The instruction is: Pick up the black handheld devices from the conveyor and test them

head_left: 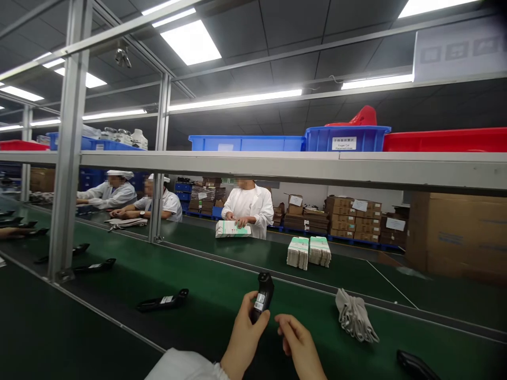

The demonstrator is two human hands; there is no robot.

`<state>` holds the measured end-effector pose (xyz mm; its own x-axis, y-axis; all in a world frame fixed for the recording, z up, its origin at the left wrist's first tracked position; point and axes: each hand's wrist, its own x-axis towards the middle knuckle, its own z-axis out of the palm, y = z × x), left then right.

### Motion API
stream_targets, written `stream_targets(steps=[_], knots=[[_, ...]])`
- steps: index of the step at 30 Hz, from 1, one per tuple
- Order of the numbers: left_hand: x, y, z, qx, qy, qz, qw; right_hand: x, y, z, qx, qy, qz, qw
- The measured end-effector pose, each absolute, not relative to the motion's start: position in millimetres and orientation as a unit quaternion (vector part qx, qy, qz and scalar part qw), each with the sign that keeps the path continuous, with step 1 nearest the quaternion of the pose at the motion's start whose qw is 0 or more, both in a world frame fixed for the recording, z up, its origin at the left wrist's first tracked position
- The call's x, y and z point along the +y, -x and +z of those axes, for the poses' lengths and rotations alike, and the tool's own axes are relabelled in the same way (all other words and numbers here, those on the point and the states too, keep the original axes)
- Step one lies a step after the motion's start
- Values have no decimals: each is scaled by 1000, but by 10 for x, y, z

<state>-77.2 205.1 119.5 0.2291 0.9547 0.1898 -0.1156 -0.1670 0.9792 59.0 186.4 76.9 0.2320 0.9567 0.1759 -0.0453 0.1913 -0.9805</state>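
Observation:
My left hand (246, 332) is closed around a black handheld device (262, 298) with a bent head and white labels. The device stands nearly upright above the green conveyor belt (214, 282), its head pointing up. Just right of it is my right hand (299, 343), fingers loosely curled and slightly apart, with nothing visible in them. It does not touch the device. Similar black devices lie on the belt: one labelled device (164, 301) to the left, another device (95, 265) farther up, and a device (415, 365) at lower right.
A bundle of pale grey cloth (356, 315) lies right of my hands. Beyond the belt are stacks of white-green cartons (298, 252) and a co-worker (249, 206) handling cartons. A metal post (69, 137) rises at left; a shelf (277, 161) holding blue bins (247, 142) crosses overhead.

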Motion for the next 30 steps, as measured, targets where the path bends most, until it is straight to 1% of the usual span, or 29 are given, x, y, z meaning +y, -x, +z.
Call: stream_targets(steps=[2,4,7,10,15,17,18,19,22,24,26,28,30], knots=[[2036,767,1174,367,-632,503,461,1842,-588,831,-434,481,416,637],[2009,755,1167,362,-663,488,437,1809,-566,900,-402,471,440,650],[1938,720,1184,352,-684,459,445,1735,-517,1015,-383,444,490,644],[1856,678,1208,348,-693,439,453,1667,-478,1102,-403,405,516,638],[1915,686,1215,318,-687,435,487,1669,-480,1070,-398,400,509,651],[2060,773,1217,342,-695,421,472,1687,-489,1026,-388,408,507,653],[2152,842,1216,370,-709,407,442,1691,-491,1010,-381,411,509,653],[2253,929,1213,407,-731,392,383,1692,-492,1000,-374,414,512,653],[2548,1273,1178,540,-775,310,111,1677,-486,1008,-356,418,516,657],[2702,1532,1136,622,-747,236,-4,1658,-485,1034,-343,422,527,654],[2808,1774,1094,687,-704,171,-47,1639,-488,1058,-328,426,543,645],[2868,1963,1066,725,-677,121,-23,1622,-491,1069,-322,429,557,634],[2892,2073,1055,726,-681,97,13,1612,-491,1065,-323,430,562,629]])
